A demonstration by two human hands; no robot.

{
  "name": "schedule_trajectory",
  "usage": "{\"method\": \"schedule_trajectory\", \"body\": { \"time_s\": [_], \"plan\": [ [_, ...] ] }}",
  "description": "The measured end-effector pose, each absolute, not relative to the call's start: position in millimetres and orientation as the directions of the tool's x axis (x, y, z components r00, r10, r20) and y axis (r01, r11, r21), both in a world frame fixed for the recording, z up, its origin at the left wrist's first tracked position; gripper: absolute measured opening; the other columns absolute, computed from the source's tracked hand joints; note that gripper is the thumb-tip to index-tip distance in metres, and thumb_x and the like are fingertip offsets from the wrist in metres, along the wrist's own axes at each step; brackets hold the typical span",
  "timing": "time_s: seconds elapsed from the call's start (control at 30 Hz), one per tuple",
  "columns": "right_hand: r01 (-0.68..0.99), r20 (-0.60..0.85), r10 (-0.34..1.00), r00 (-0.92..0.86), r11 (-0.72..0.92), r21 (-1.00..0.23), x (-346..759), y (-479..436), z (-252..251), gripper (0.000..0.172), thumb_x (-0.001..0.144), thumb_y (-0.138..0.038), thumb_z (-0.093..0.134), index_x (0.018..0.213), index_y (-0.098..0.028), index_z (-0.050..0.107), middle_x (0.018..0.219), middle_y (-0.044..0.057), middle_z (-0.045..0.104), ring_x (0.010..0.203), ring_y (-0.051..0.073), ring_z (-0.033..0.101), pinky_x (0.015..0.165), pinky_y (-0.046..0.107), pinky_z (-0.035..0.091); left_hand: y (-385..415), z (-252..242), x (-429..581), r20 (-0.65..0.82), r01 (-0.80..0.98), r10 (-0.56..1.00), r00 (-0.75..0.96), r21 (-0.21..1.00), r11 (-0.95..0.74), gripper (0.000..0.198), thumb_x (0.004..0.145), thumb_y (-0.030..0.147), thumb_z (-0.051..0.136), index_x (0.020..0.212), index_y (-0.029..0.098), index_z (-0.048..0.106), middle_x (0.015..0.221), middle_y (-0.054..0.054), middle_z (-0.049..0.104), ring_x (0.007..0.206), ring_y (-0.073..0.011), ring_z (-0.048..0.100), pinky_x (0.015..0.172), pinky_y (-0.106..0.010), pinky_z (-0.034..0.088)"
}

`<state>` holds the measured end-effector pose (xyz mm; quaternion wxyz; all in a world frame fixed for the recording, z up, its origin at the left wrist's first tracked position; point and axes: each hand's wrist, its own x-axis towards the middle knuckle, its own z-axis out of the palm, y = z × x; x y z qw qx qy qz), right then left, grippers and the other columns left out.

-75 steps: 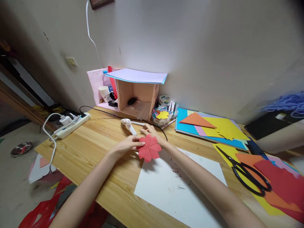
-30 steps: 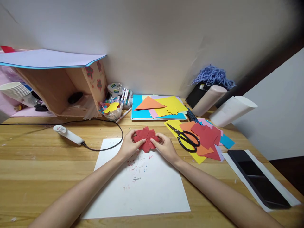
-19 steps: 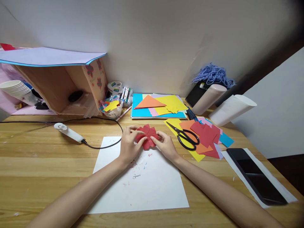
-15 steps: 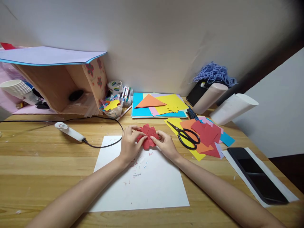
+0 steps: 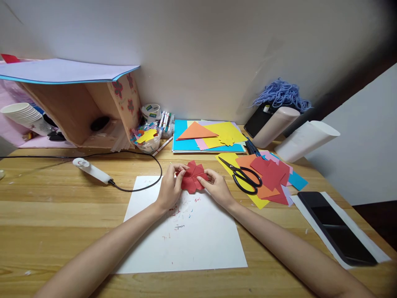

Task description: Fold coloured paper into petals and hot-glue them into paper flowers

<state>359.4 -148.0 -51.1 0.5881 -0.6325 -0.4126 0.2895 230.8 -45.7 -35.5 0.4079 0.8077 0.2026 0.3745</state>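
Observation:
A red folded paper flower (image 5: 192, 177) sits at the far edge of a white sheet (image 5: 186, 231) on the wooden table (image 5: 62, 203). My left hand (image 5: 170, 188) grips the flower's left side with curled fingers. My right hand (image 5: 217, 188) pinches its right side between thumb and fingers. Both hands hold it just above the sheet, which carries small coloured marks.
Black scissors (image 5: 243, 176) lie on yellow, orange and red paper pieces (image 5: 269, 176) to the right. A white corded tool (image 5: 91, 170) lies left. A wooden box (image 5: 77, 111), markers (image 5: 164, 122), coloured paper stack (image 5: 207, 136) and a phone (image 5: 336, 227) surround the spot.
The view swung right and settled. The flower came from the bare table to the white sheet's far edge. Both hands closed on it, and it has turned slightly between them.

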Motion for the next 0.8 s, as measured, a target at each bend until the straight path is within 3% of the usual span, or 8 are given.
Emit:
{"method": "schedule_trajectory", "body": {
  "time_s": [0.2, 0.37, 0.8],
  "plan": [
    [0.136, 0.107, 0.820, 0.563, 0.035, -0.990, 360.3, -146.8, -48.9, 0.018, 0.075, -0.032, 0.058, 0.082, -0.016, 0.058, 0.082, 0.004, 0.064, 0.077, 0.017, 0.059, 0.069, 0.026, 0.048, -47.0, -34.6, 226.7, 0.461, 0.036, 0.749, 0.476, 0.841, -0.540, 0.005, 0.081, 0.020, 0.051, 0.084, 0.019, 0.055, 0.082, -0.002, 0.060, 0.078, -0.0133, 0.056, 0.074, -0.027, 0.045],
    [0.088, 0.115, 0.741, 0.662, 0.075, -0.993, 365.1, -144.5, -48.2, 0.022, 0.074, -0.033, 0.059, 0.087, -0.016, 0.058, 0.089, 0.006, 0.065, 0.081, 0.018, 0.061, 0.072, 0.028, 0.049, -45.0, -33.8, 225.8, 0.449, 0.072, 0.778, 0.440, 0.846, -0.529, 0.005, 0.076, 0.019, 0.055, 0.076, 0.019, 0.060, 0.077, -0.001, 0.064, 0.074, -0.0127, 0.059, 0.072, -0.026, 0.045],
    [0.127, 0.152, 0.761, 0.631, 0.093, -0.988, 361.1, -146.3, -45.5, 0.022, 0.075, -0.035, 0.058, 0.089, -0.017, 0.058, 0.091, 0.005, 0.066, 0.083, 0.018, 0.061, 0.074, 0.029, 0.050, -39.5, -41.5, 233.4, 0.083, 0.125, 0.820, 0.566, 0.975, -0.185, 0.028, 0.064, 0.039, 0.067, 0.076, 0.014, 0.063, 0.071, -0.005, 0.066, 0.062, -0.0155, 0.061, 0.059, -0.027, 0.049]
  ]
}}
